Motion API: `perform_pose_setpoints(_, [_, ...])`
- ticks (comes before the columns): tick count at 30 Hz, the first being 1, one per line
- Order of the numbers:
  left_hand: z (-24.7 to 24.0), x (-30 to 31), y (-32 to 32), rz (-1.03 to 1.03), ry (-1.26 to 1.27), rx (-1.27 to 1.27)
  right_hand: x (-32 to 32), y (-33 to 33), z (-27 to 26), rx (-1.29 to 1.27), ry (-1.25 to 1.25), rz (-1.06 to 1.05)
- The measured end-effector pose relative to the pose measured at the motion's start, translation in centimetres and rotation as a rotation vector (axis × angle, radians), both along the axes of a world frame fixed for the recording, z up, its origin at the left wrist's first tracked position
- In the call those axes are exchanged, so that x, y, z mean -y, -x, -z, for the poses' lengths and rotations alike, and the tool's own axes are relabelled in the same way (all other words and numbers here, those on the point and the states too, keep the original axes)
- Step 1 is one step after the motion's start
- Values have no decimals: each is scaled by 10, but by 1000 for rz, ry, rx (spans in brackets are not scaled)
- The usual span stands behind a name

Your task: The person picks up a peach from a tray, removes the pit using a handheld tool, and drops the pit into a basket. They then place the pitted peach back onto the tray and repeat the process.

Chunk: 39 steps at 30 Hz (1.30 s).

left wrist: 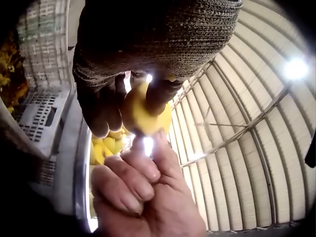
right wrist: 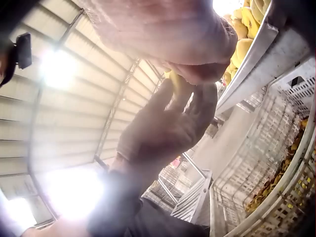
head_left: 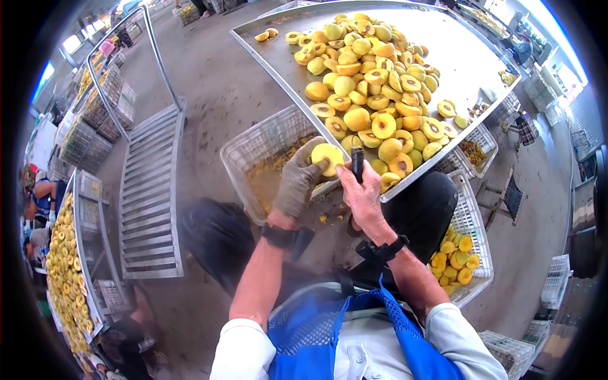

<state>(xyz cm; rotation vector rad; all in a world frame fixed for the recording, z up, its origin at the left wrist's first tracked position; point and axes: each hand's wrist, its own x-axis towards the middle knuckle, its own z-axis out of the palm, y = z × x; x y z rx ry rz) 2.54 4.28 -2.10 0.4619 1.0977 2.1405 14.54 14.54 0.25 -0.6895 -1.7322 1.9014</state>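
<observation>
My left hand point(head_left: 295, 183), in a grey knit glove, holds a yellow peach half point(head_left: 327, 158) between thumb and fingers, its cut face up in the head view. The bare right hand point(head_left: 366, 201) grips a tool by its black handle point(head_left: 357, 162), which sticks up from the fist; its working end is hidden. Right fingertips meet the edge of the peach half. In the left wrist view the peach half point(left wrist: 140, 111) sits between the gloved fingers, just above the right hand point(left wrist: 148, 192). Both hands are over the near edge of a metal tray point(head_left: 468, 31) heaped with halved peaches point(head_left: 373, 88).
Below the left hand stands a plastic crate point(head_left: 235, 152) with brownish scraps. Another crate point(head_left: 472, 215) by the right knee holds peach halves point(head_left: 455, 259). A metal trolley point(head_left: 151, 196) lies to the left, near a second peach-covered table point(head_left: 66, 266) with people beside it.
</observation>
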Motion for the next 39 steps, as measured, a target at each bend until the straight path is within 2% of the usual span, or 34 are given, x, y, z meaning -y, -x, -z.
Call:
perform_pose_setpoints(1, [-2,2,0,6,47,-76,-4,1,1,4,-3,-5])
perform_pose_setpoints(2, [-5,6,0,2,46,-72,-8,4,3,-20,-123,12])
perform_pose_setpoints(4, [-10,13,1,101,281,-231,-10,8,0,-38,-270,29])
perform_pose_setpoints(8, [4,17,6,146,237,-81,-8,8,-11,-1,-366,-42])
perform_pose_setpoints(10, [5,20,6,142,124,23,-7,4,-8,-4,-385,-53])
perform_pose_setpoints(13, [0,23,0,60,30,85,-1,-6,-9,3,-464,-85])
perform_pose_setpoints(17, [4,23,2,13,15,83,1,-12,5,-18,-672,-142])
perform_pose_setpoints(27, [4,19,-5,-66,65,78,5,-12,6,106,-813,-150])
perform_pose_setpoints(32, [6,26,-4,-63,131,3,7,-10,-4,54,-654,-69])
perform_pose_setpoints(34, [2,28,-3,-36,265,-237,1,-5,-1,37,-572,-34])
perform_pose_setpoints(35, [0,30,-3,-35,263,-237,-1,-3,-2,37,-575,-33])
perform_pose_setpoints(37, [-7,34,-4,-6,418,-464,-5,-1,-8,101,-370,-106])
perform_pose_setpoints(38, [-6,33,-3,-8,416,-463,-8,1,-2,107,-327,-131])
perform_pose_setpoints(39, [-7,33,-4,-35,408,-608,-9,1,2,108,-328,-134])
